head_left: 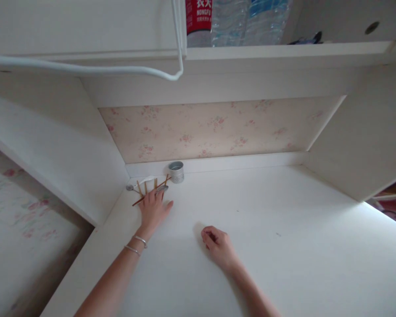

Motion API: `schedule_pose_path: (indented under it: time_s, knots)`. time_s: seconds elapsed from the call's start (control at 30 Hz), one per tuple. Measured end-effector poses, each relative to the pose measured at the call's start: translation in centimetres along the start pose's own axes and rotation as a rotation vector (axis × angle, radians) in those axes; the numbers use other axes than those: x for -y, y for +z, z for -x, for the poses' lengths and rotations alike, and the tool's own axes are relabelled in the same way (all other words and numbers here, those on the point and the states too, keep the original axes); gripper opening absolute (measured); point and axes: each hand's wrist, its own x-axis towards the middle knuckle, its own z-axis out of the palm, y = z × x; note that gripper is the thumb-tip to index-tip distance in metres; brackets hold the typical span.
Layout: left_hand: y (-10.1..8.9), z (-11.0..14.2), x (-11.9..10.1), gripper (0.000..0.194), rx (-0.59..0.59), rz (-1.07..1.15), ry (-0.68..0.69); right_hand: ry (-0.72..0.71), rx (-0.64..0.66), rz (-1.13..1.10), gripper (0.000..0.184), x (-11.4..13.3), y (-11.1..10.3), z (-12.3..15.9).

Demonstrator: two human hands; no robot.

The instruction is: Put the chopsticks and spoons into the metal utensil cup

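White desktop (251, 255): one metal cup (177, 174), two metal spoons (162, 189), several sticks (139, 189), two hands (152, 211).

So a plain white desk (300, 246) is taking up most of the space, with a white left panel (66, 149) and a matching right panel (350, 132) boxing it in. A white shelf (284, 51) is running across overhead. Between shelf and desk, some cream wallpaper (218, 136) is showing off little pink flowers, super cottagey. More floral print is covering the left wall (23, 207), where shadows are pooling beside the panel. Soft, grayish light is falling over everything.
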Motion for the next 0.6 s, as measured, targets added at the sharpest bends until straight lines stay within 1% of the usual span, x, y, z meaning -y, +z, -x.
schedule_pose_path:
  time_s: [0.1,0.17,0.27,0.43,0.6]
  knots:
    - [1.3,-2.8,1.9,0.068,0.108,-0.105,-0.093,-0.003,-0.012,0.000,0.026,0.2,-0.1,0.0]
    - [2.3,-4.4,3.4,0.073,0.195,-0.105,-0.153,-0.005,-0.018,-0.015,0.025,0.2,-0.1,0.0]
    - [3.5,-6.3,5.5,0.080,0.267,-0.085,-0.206,-0.008,-0.017,-0.047,0.024,0.1,-0.1,0.0]
    - [4.3,-9.1,7.8,0.089,0.307,-0.082,-0.203,-0.001,-0.041,-0.075,0.023,-0.1,-0.2,-0.3]
    - [4.5,-11.5,8.7,0.092,0.419,-0.045,-0.171,0.040,-0.056,-0.084,0.024,0.2,-0.3,-0.4]
